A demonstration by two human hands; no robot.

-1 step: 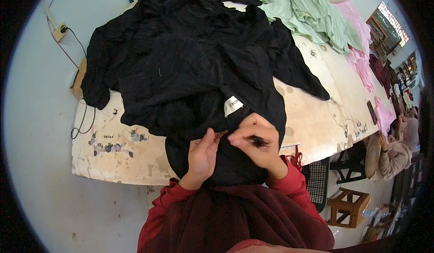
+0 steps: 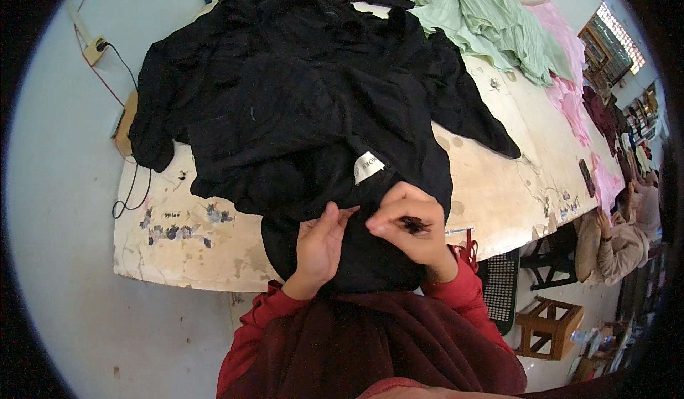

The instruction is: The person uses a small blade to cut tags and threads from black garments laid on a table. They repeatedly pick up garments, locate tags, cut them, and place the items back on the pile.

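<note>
A black garment (image 2: 285, 100) lies spread and rumpled over the table, with a white label (image 2: 368, 167) showing near its close edge. My left hand (image 2: 319, 249) is closed at that edge, thumb and fingers pinching the dark cloth; the exact grip is partly hidden. Just to its right, below the label, my right hand (image 2: 412, 224) is closed, thumb and forefinger tips pressed together. A small tuft of black threads (image 2: 415, 225) shows inside its curled fingers. Whatever the fingertips pinch is too fine to make out.
The pale, stained table (image 2: 491, 192) carries pale green cloth (image 2: 491, 25) and pink cloth (image 2: 566, 103) at the far right. A wooden stool (image 2: 548, 328) and a seated person (image 2: 623, 249) are on the right. A socket (image 2: 95, 50) with cables hangs at the left wall.
My right hand has shifted slightly to the right, widening the gap to my left hand. The left hand and the garment are almost unchanged.
</note>
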